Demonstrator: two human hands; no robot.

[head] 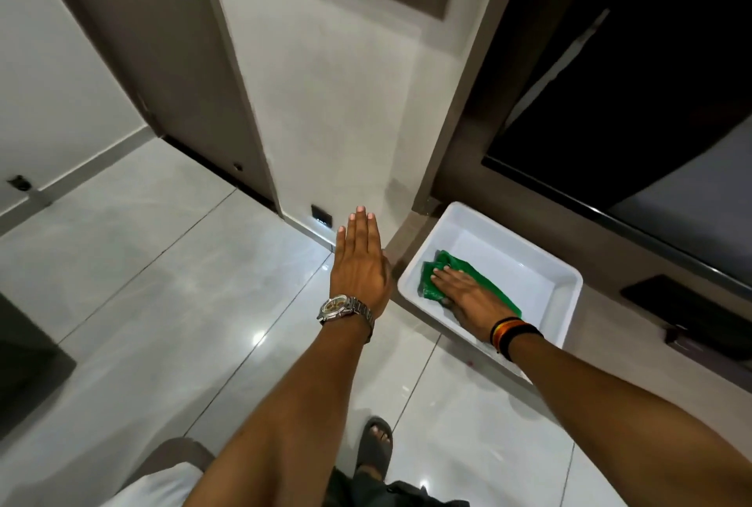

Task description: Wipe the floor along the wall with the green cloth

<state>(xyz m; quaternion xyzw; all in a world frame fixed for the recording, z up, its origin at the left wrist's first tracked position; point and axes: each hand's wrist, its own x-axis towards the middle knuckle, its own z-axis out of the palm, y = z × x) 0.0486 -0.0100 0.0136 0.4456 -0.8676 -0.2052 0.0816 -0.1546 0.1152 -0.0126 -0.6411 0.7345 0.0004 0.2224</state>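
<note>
Green cloth [468, 274] partly under hand [468, 295]

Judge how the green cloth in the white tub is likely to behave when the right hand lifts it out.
The green cloth lies crumpled and folded under the right hand, so it will probably hang limp rather than hold its shape. It looks thin, so likely light. It sits in the white tub; whether it is wet cannot be told, but if so it may drip and feel heavier.

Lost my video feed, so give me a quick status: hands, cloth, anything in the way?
Left hand open, flat, empty above glossy tiled floor. Right hand pressing crumpled green cloth inside white rectangular plastic tub. Tub sits along wall base.
</note>
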